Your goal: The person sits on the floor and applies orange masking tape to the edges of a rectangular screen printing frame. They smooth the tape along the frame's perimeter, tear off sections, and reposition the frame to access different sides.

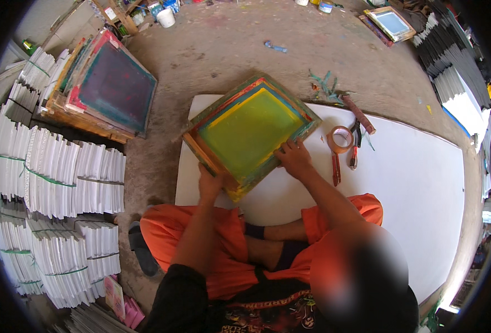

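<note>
closest to my camera is the black sleeve (176, 294). twelve o'clock from the orange trousers (187, 230), i see the yellow-green silkscreen frame (251, 130) over a white board (406, 188), its long axis running half past seven to half past one. its centre sits ten o'clock from the right hand (295, 159), the nearer one, fingers slightly parted, curled onto the rim; one o'clock from the left hand (209, 183), whose mostly hidden fingers i can't read.

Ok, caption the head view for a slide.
Left hand and right hand hold a yellow-green screen by its near sides; tape lies to its right on a white board.
</note>
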The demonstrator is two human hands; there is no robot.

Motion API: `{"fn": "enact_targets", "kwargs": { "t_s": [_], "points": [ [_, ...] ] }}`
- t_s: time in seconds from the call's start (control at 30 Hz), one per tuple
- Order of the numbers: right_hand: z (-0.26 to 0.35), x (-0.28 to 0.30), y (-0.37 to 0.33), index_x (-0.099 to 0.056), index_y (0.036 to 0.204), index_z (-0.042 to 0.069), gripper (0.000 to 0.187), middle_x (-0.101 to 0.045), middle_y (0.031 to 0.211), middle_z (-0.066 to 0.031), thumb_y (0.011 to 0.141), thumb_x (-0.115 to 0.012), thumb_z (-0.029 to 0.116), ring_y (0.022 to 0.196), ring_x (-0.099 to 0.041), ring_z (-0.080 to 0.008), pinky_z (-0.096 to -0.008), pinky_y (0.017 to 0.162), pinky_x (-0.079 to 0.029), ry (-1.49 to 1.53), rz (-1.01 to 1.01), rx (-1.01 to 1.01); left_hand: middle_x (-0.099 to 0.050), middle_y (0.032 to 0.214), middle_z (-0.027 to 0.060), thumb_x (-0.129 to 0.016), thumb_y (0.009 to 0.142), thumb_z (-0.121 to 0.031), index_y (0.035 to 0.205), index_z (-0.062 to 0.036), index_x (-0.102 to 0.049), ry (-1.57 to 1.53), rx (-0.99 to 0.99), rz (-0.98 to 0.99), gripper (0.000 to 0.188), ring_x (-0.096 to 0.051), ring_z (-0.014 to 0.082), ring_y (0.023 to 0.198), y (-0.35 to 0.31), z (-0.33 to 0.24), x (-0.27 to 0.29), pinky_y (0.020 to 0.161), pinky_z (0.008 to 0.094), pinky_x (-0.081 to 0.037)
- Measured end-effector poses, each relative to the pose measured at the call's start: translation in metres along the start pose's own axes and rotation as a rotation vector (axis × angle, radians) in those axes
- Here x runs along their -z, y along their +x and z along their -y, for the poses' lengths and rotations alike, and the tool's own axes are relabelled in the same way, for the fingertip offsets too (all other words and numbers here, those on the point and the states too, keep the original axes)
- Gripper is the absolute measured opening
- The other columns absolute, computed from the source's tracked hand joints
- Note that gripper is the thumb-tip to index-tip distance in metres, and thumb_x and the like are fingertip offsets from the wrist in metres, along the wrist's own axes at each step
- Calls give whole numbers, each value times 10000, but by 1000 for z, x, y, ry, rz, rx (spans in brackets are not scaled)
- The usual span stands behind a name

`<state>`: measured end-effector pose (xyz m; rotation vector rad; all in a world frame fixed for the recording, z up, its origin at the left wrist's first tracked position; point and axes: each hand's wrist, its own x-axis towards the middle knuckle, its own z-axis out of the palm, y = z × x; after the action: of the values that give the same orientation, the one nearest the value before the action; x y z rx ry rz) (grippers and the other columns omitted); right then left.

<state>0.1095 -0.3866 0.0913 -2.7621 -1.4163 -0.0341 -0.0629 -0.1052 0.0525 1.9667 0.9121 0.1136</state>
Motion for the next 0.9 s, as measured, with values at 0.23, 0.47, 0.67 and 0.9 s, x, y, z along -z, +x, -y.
{"fn": "enact_targets", "kwargs": {
  "t_s": [0.23,0.47,0.67,0.9],
  "points": [
    [79,-2,-22,-710,1178,172,449,-667,1208,-137,796,-781,398,1199,-587,-326,-611,1066,-405,106,-85,-154,-644,1283,267,-755,888,-403,1536,34,-364,-56,92,13,874,-705,379,1019,36,-29,42,894,458,-547],
    [58,-11,-56,-701,1186,114,450,-656,1119,-126,820,-783,363,1126,-596,-351,-481,975,-489,510,-194,-259,-674,1241,247,-641,952,-497,1383,73,-566,22,129,-65,718,-705,339,1023,36,-2,29,935,409,-528],
    [48,-19,-58,-714,1097,92,323,-653,1047,-131,823,-784,248,1039,-614,-356,-477,884,-518,508,-205,-214,-669,1254,289,-626,965,-457,1367,73,-587,35,67,-127,666,-660,371,1176,27,1,28,984,404,-507],
    [46,-41,-51,-711,966,73,191,-660,916,-144,833,-761,200,942,-633,-357,-478,829,-518,636,-282,-259,-629,1319,309,-635,970,-408,1400,79,-552,-20,50,-53,655,-632,360,1232,20,-7,34,1017,377,-490]
  ]
}}
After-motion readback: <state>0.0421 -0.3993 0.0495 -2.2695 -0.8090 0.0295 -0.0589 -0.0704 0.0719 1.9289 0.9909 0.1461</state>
